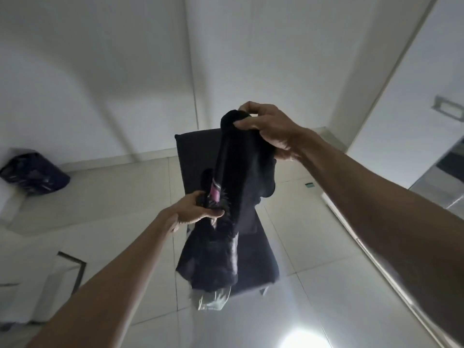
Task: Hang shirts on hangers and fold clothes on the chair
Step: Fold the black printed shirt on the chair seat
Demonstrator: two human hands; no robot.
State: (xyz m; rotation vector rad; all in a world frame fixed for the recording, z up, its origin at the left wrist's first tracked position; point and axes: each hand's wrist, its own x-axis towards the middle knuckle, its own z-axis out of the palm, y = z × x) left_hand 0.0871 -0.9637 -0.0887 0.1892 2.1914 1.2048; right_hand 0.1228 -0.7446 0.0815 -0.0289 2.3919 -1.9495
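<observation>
A black garment (pixel 233 177) with a small pink print hangs bunched in the air above a dark chair (pixel 263 252). My right hand (pixel 268 129) grips its top end, fingers curled round the cloth. Lower down, my left hand (pixel 193 212) holds a fold near the pink print. The garment's lower part drapes down over the chair seat. A pale cloth (pixel 213 300) peeks out beneath it at the seat's front edge.
A dark bag (pixel 35 177) lies on the floor by the left wall. White walls meet behind the chair. A cabinet or door panel (pixel 414 96) runs along the right. Pale floor tiles (pixel 113 197) surround the chair.
</observation>
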